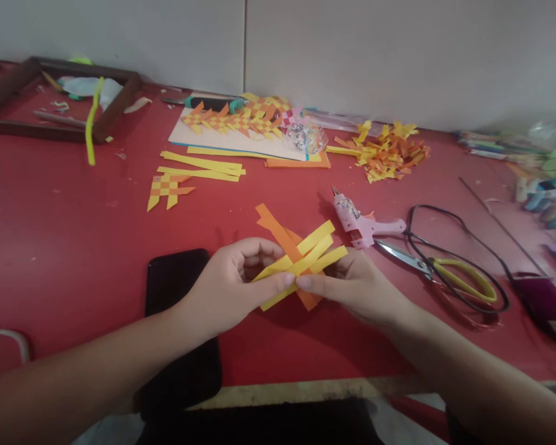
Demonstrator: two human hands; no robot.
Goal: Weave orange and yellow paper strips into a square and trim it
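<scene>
Between my two hands, above the red table near its front edge, is a set of crossed yellow and orange paper strips (301,262). My left hand (243,278) pinches the strips from the left, its thumb on top and its fingers curled behind. From the right, my right hand (352,281) grips them the same way, and the two thumb tips nearly meet at the crossing. Strip ends fan out past both hands. Beyond my left hand lies a finished woven paper fish (164,188), orange and yellow. Loose yellow strips (204,165) rest just behind it.
A black phone (178,284) lies under my left wrist. To the right are a pink glue gun (364,222), scissors (463,278) and a looping black cord (454,213). Woven fish (231,120) and paper scraps (389,151) sit by the wall; a brown frame (115,111) stands left.
</scene>
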